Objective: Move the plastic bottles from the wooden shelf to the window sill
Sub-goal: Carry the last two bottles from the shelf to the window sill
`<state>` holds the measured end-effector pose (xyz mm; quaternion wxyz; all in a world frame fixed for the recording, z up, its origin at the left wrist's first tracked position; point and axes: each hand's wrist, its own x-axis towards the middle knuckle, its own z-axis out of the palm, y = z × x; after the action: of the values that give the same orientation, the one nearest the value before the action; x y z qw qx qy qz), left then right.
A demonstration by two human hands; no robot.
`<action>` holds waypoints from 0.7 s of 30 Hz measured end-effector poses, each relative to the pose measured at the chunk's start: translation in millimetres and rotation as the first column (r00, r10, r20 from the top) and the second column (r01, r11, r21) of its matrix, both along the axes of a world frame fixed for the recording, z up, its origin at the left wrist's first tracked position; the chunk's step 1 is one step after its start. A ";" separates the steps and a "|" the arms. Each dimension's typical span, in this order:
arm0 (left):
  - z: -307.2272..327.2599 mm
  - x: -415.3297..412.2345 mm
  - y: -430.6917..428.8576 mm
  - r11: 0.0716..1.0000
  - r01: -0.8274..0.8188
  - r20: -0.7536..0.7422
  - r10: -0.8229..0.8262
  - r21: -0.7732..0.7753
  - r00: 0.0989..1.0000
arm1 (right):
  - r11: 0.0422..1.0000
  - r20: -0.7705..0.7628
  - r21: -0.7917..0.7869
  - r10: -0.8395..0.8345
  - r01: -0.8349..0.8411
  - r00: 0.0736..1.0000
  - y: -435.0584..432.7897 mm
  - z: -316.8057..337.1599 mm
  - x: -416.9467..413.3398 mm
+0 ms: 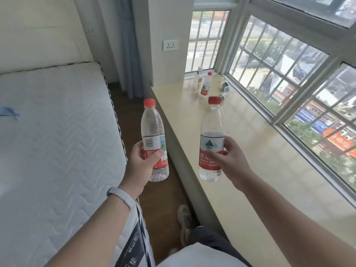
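My left hand (141,161) grips a clear plastic bottle (153,132) with a red cap and red label, held upright over the gap between bed and sill. My right hand (230,158) grips a second red-capped bottle (211,130) upright above the near part of the pale window sill (260,160). Farther along the sill stand two small red-capped bottles (205,85) (199,77), and two more bottles lie on their sides near the window frame (225,86) (223,96). The wooden shelf is out of view.
A bare white mattress (57,132) fills the left. A narrow strip of brown floor (159,199) runs between bed and sill, with my shoe (185,218) on it. Barred windows (289,74) line the sill's far side. A wall socket (170,45) and curtain (127,45) are behind.
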<state>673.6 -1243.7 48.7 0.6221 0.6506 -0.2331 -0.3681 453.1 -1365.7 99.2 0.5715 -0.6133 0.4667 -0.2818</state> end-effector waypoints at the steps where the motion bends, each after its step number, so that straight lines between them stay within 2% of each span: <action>1: 1.1 9.2 -3.9 1.000 -0.014 0.012 0.014 0.008 1.000 | 1.000 0.001 0.009 0.006 -0.006 1.000 -7.4 -3.5 9.4; 11: 9.8 105.8 -85.9 0.992 -0.126 0.097 0.123 0.017 0.988 | 0.992 0.011 0.061 0.114 -0.115 0.993 -109.2 -29.6 118.1; 21: 6.3 181.1 -213.9 0.994 -0.088 0.096 0.081 0.062 0.992 | 0.991 -0.019 0.059 0.122 -0.121 0.992 -242.5 -32.3 203.9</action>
<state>854.6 -1457.6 55.1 0.6037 0.6966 -0.2220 -0.3180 657.0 -1608.3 66.9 0.5999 -0.6268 0.4428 -0.2260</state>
